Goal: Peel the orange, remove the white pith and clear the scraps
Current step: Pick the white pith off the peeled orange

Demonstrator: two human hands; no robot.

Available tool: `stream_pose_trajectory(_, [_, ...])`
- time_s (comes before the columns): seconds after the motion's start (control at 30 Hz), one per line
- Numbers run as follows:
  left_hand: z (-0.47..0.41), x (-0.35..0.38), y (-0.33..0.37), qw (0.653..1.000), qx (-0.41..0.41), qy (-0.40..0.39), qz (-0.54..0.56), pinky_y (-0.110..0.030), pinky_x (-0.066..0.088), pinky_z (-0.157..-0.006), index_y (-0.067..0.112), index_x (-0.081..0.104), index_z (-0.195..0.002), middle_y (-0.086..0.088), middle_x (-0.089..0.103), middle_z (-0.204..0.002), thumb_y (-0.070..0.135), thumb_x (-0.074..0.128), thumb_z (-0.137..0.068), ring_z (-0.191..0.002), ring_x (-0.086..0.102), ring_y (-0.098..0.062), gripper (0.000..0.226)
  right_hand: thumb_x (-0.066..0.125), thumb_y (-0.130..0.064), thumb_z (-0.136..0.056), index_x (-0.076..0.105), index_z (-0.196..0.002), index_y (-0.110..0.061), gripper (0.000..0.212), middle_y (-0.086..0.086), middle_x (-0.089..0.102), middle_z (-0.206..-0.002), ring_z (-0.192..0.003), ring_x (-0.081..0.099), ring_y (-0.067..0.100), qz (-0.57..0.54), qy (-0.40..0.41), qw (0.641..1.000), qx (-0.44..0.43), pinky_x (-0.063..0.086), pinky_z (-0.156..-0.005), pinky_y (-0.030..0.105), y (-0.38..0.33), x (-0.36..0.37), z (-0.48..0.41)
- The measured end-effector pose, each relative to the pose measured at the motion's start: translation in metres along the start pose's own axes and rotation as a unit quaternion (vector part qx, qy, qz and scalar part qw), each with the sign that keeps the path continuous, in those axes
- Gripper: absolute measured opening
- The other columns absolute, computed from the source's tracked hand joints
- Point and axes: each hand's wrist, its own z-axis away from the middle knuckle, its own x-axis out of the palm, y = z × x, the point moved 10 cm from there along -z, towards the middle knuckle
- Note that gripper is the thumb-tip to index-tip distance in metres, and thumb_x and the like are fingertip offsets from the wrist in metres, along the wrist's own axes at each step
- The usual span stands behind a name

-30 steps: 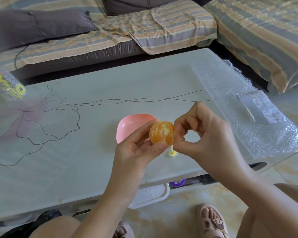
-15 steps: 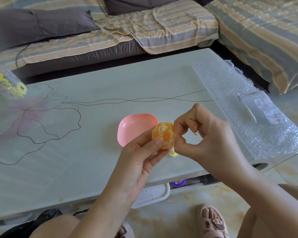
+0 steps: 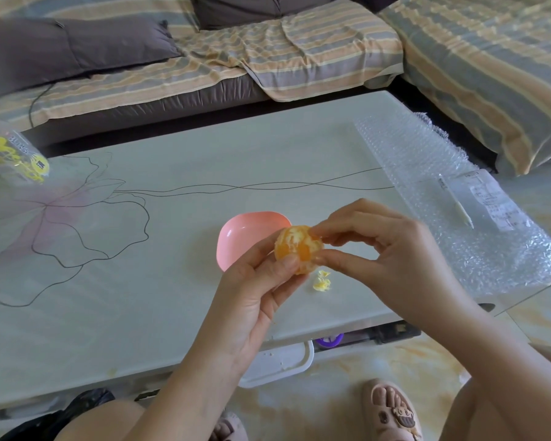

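Left hand point(image 3: 255, 300) gripped small peeled orange fruit point(image 3: 298, 248) above pale bench point(image 3: 172, 249); right hand point(image 3: 392, 253) fingers point(image 3: 331, 232) pinched pith strand (barely visible). Best pull gently, avoid tearing segments.

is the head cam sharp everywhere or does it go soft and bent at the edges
Head view: sharp in the centre, on the peeled orange and both hands; soft at the far left, where the clear yellow-printed packet smears; wide-angle bend curves the pale table's edges; lighting is soft daylight with faint shadows and no harsh glare.
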Motion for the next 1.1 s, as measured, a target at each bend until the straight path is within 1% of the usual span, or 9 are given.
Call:
stream_pose_trajectory(0.1, [0.000,-0.003,0.003,1.000,0.013,0.007,-0.008,-0.026,0.056,-0.081,0.004,0.064,-0.113,-0.009,0.072,-0.101,0.008,0.066,-0.070,-0.092,0.070,-0.017,0.043,0.079,-0.015,-0.072,0.076,-0.085,-0.015,0.013,-0.004,0.067,-0.085,-0.077,0.067,0.015,-0.019,0.021,1.000,0.001,0.055,-0.074,0.034,0.000,-0.004,0.001])
stream_pose_trajectory(0.2, [0.000,-0.005,0.004,1.000,0.021,0.015,-0.018,-0.028,0.056,-0.084,0.004,0.063,-0.114,-0.011,0.072,-0.104,0.005,0.068,-0.068,-0.095,0.069,-0.020,0.046,0.077,-0.011,-0.073,0.076,-0.080,-0.015,0.008,-0.006,0.068,-0.081,-0.074,0.067,0.012,-0.017,0.033,0.999,0.000,0.055,-0.073,0.026,-0.001,-0.006,0.002])
stream_pose_trajectory(0.3, [-0.001,-0.008,0.006,0.999,0.031,0.016,-0.042,-0.030,0.054,-0.089,0.009,0.064,-0.116,-0.011,0.070,-0.112,0.008,0.079,-0.062,-0.106,0.067,-0.022,0.056,0.074,-0.012,-0.079,0.073,-0.080,-0.017,0.005,-0.009,0.065,-0.082,-0.073,0.063,0.004,0.041,0.035,0.998,-0.024,0.047,-0.071,0.011,-0.005,-0.003,0.003])
stream_pose_trajectory(0.37, [-0.001,-0.010,0.007,0.998,0.033,0.019,-0.050,-0.031,0.053,-0.092,0.014,0.065,-0.118,-0.010,0.069,-0.116,0.013,0.080,-0.061,-0.110,0.065,-0.022,0.059,0.067,-0.014,-0.083,0.069,-0.081,-0.016,0.003,-0.009,0.063,-0.083,-0.074,0.059,0.000,0.086,0.032,0.995,-0.046,0.043,-0.070,0.008,-0.009,0.002,0.004])
stream_pose_trajectory(0.43, [-0.002,-0.011,0.006,0.998,0.030,0.026,-0.050,-0.030,0.054,-0.091,0.014,0.066,-0.117,-0.008,0.070,-0.115,0.009,0.077,-0.065,-0.109,0.065,-0.020,0.053,0.062,-0.013,-0.085,0.065,-0.082,-0.014,0.005,-0.008,0.061,-0.084,-0.074,0.055,-0.001,0.109,0.030,0.992,-0.057,0.040,-0.070,0.005,-0.010,0.006,0.005])
stream_pose_trajectory(0.53, [0.000,-0.007,0.003,0.999,0.022,0.017,-0.027,-0.025,0.055,-0.082,0.013,0.070,-0.110,-0.007,0.072,-0.108,0.009,0.070,-0.070,-0.100,0.068,-0.017,0.040,0.059,-0.011,-0.087,0.063,-0.083,-0.010,0.005,-0.006,0.060,-0.085,-0.074,0.052,0.002,0.129,0.035,0.989,-0.067,0.035,-0.068,0.001,-0.012,0.008,0.006])
stream_pose_trajectory(0.7, [0.000,-0.006,0.000,1.000,0.002,0.022,-0.016,-0.026,0.056,-0.082,0.010,0.071,-0.107,-0.009,0.073,-0.102,0.007,0.076,-0.066,-0.094,0.070,-0.017,0.041,0.048,-0.017,-0.091,0.060,-0.085,-0.008,0.016,-0.003,0.058,-0.086,-0.071,0.051,0.008,0.152,0.033,0.984,-0.091,0.039,-0.067,0.009,-0.013,0.013,0.008])
stream_pose_trajectory(0.93, [0.000,-0.006,-0.004,0.999,-0.015,0.035,0.011,-0.027,0.056,-0.085,0.007,0.070,-0.103,-0.006,0.073,-0.093,0.014,0.065,-0.069,-0.086,0.070,-0.014,0.035,0.044,-0.017,-0.092,0.058,-0.087,-0.005,0.020,0.002,0.059,-0.089,-0.070,0.053,0.015,0.182,0.035,0.976,-0.111,0.042,-0.064,0.019,-0.016,0.019,0.011])
stream_pose_trajectory(1.1, [-0.001,-0.011,-0.008,0.995,-0.033,0.061,0.072,-0.031,0.057,-0.084,0.005,0.074,-0.093,-0.009,0.072,-0.095,0.012,0.066,-0.071,-0.085,0.069,-0.017,0.025,0.045,-0.015,-0.092,0.061,-0.088,-0.003,0.020,0.004,0.062,-0.096,-0.071,0.051,0.012,0.209,0.041,0.970,-0.119,0.038,-0.064,0.013,-0.015,0.025,0.014])
